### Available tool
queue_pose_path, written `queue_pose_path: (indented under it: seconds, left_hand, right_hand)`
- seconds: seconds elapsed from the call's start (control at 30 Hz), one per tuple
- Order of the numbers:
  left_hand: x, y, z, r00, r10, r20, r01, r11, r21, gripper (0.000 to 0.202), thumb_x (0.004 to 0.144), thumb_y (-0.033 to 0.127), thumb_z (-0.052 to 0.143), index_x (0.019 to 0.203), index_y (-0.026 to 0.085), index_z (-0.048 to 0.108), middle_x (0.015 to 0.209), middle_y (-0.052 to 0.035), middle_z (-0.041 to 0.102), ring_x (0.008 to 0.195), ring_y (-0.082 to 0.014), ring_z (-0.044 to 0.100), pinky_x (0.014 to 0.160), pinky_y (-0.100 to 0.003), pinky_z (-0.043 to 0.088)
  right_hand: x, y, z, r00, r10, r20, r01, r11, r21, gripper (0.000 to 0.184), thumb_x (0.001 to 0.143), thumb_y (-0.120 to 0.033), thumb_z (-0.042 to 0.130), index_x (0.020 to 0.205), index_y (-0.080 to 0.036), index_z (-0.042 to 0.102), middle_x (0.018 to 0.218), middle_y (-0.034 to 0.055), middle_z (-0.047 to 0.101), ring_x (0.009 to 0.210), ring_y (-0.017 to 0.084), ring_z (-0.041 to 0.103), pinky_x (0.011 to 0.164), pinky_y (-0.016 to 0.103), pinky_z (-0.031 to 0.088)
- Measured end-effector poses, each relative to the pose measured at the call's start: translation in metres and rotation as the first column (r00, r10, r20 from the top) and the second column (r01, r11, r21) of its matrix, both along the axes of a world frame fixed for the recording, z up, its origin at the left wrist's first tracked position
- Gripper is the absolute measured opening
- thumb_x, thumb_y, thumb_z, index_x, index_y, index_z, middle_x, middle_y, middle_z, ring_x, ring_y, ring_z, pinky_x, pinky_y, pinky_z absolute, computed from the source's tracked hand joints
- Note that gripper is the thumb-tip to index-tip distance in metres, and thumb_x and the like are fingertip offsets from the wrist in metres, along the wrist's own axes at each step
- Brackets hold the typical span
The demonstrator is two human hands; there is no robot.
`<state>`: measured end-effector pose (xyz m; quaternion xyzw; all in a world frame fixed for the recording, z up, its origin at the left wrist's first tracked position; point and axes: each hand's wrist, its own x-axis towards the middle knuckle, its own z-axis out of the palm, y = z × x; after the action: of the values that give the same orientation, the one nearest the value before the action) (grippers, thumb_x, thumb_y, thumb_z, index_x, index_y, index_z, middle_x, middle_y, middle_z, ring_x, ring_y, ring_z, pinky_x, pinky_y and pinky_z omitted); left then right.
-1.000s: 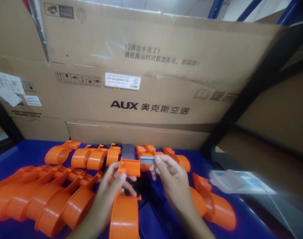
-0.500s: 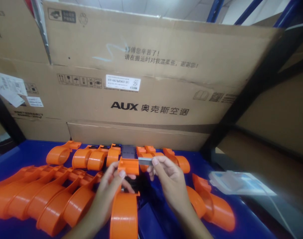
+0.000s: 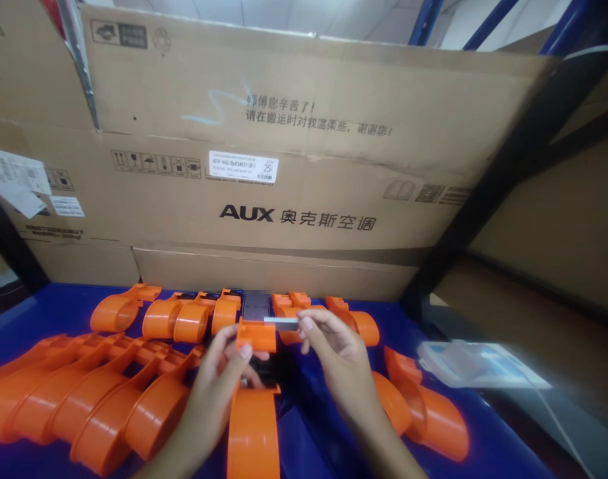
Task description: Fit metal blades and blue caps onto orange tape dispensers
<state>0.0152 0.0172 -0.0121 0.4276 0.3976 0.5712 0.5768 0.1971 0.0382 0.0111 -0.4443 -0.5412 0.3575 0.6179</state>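
My left hand point(image 3: 219, 382) grips the front end of an orange plastic tape dispenser point(image 3: 254, 412) that lies lengthwise toward me on the blue table point(image 3: 49, 306). Thumb and fingers close around its orange head piece point(image 3: 257, 334). My right hand point(image 3: 334, 362) pinches a small flat grey metal blade point(image 3: 280, 324) and holds it against the right side of that head piece. Both hands are closed on their parts.
Rows of orange dispenser bodies point(image 3: 84, 399) lie at the left and along the back point(image 3: 184, 318), more at the right point(image 3: 424, 412). A clear plastic packet point(image 3: 478, 366) lies at right. A large cardboard box point(image 3: 284, 166) stands behind. A dark shelf post point(image 3: 483, 193) slants at right.
My right hand has slid the metal blade leftward, closer into the orange head piece. The left hand keeps its grip with little movement.
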Motion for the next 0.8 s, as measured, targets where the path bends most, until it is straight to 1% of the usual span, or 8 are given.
queue_pose_path:
  seconds: [0.07,0.2,0.3,0.43,0.5,0.6,0.73,0.8]
  left_hand:
    - [0.0,0.001,-0.001,1.0,0.025,0.012,-0.024,1.0,-0.01,0.041,0.085,0.047,0.072,0.113,0.023,0.056,0.076,-0.0025,0.076,0.052,-0.0137,0.063,0.054,-0.023,0.045]
    - [0.0,0.003,-0.003,0.998,0.056,0.011,-0.056,0.998,0.006,0.04,0.086,0.046,0.071,0.116,0.023,0.055,0.077,-0.002,0.075,0.052,-0.0138,0.063,0.054,-0.024,0.045]
    - [0.0,0.002,-0.007,0.999,0.052,0.009,-0.052,0.998,0.025,0.038,0.088,0.045,0.069,0.116,0.023,0.055,0.083,-0.0031,0.076,0.056,-0.0147,0.065,0.058,-0.025,0.048]
    - [0.001,0.0,-0.012,1.0,0.023,-0.011,-0.023,0.999,0.027,0.03,0.092,0.045,0.065,0.111,0.025,0.055,0.09,-0.003,0.077,0.062,-0.0143,0.065,0.064,-0.026,0.051]
    - [0.001,0.0,-0.012,0.999,0.011,-0.031,-0.01,0.999,0.034,0.025,0.094,0.043,0.063,0.108,0.025,0.055,0.092,-0.0031,0.077,0.063,-0.0138,0.065,0.064,-0.025,0.051]
    - [0.0,0.0,-0.011,0.999,-0.01,-0.032,0.012,0.999,0.048,0.023,0.094,0.041,0.064,0.108,0.025,0.055,0.092,-0.0034,0.076,0.063,-0.0142,0.064,0.061,-0.025,0.051]
    - [0.0,0.0,-0.01,0.998,-0.031,-0.052,0.033,0.998,0.048,0.024,0.092,0.041,0.066,0.107,0.025,0.056,0.093,-0.0033,0.076,0.062,-0.0146,0.064,0.06,-0.026,0.051]
    - [-0.001,0.001,-0.01,0.997,-0.026,-0.071,0.03,0.998,0.058,0.024,0.092,0.04,0.066,0.106,0.025,0.057,0.093,-0.0036,0.077,0.063,-0.0146,0.064,0.062,-0.026,0.052]
  right_hand:
    - [0.002,0.0,0.001,0.999,-0.039,0.017,0.038,0.999,0.035,0.021,0.087,-0.042,0.072,0.082,-0.022,0.076,0.069,0.0021,0.067,0.075,0.021,0.065,0.066,0.031,0.053]
    - [0.003,-0.001,0.001,0.998,-0.017,0.055,0.013,0.997,0.072,0.024,0.088,-0.036,0.07,0.069,-0.023,0.074,0.066,0.0029,0.065,0.082,0.025,0.065,0.067,0.033,0.052]
    - [0.002,-0.002,0.002,0.998,0.012,0.064,-0.017,0.996,0.088,0.032,0.09,-0.033,0.067,0.061,-0.023,0.07,0.066,0.0035,0.064,0.082,0.024,0.064,0.068,0.033,0.051]
    - [0.0,-0.003,0.001,0.995,0.063,0.073,-0.07,0.993,0.091,0.037,0.092,-0.033,0.067,0.056,-0.022,0.067,0.073,0.0041,0.065,0.076,0.021,0.062,0.069,0.033,0.05]
    - [-0.001,-0.004,0.001,0.992,0.094,0.086,-0.102,0.991,0.087,0.038,0.093,-0.032,0.067,0.056,-0.022,0.067,0.075,0.004,0.065,0.077,0.021,0.063,0.071,0.033,0.05]
    - [-0.004,-0.006,-0.001,0.986,0.131,0.102,-0.14,0.987,0.081,0.032,0.092,-0.031,0.069,0.062,-0.022,0.071,0.077,0.0036,0.065,0.079,0.021,0.063,0.073,0.033,0.049]
    - [-0.008,-0.006,-0.006,0.978,0.168,0.125,-0.178,0.981,0.073,0.019,0.092,-0.03,0.069,0.077,-0.023,0.078,0.084,0.0037,0.066,0.081,0.02,0.061,0.078,0.034,0.05]
    - [-0.008,-0.005,-0.008,0.972,0.188,0.143,-0.199,0.978,0.069,0.017,0.093,-0.03,0.068,0.083,-0.024,0.079,0.086,0.0037,0.065,0.081,0.019,0.06,0.083,0.035,0.05]
